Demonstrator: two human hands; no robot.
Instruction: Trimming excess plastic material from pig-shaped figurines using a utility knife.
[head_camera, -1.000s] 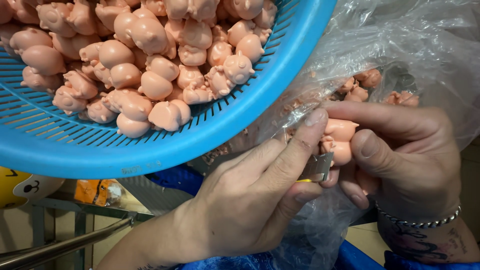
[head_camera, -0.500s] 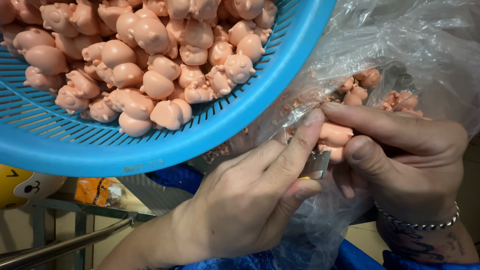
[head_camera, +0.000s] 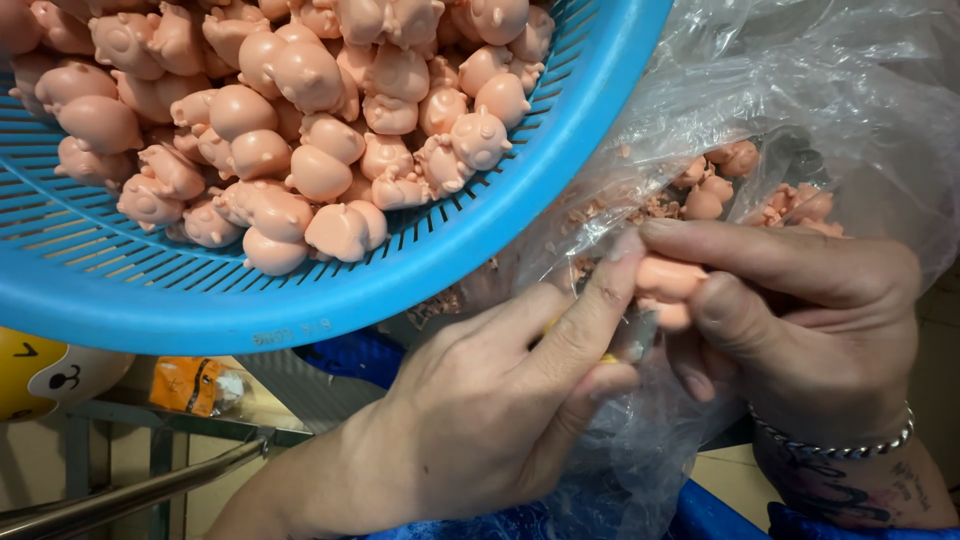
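My left hand (head_camera: 480, 400) grips a small knife with a yellow handle, its metal blade (head_camera: 638, 338) set against a small pink rubber figure (head_camera: 668, 280). My right hand (head_camera: 800, 320) pinches that figure between thumb and fingers, a metal bracelet on its wrist. Both hands work over a clear plastic bag (head_camera: 830, 90) that holds more pink figures (head_camera: 715, 190) and pink trimmings. A round blue plastic basket (head_camera: 480, 240) full of several pink figures (head_camera: 300, 120) sits just above and left of the hands.
A yellow round toy with a drawn face (head_camera: 45, 375) lies at lower left, beside an orange packet (head_camera: 190, 385) and a grey metal bar (head_camera: 130, 490). Blue fabric (head_camera: 700, 515) shows under the hands.
My right hand has turned the pink figure slightly against the blade. My left hand and the basket have hardly moved.
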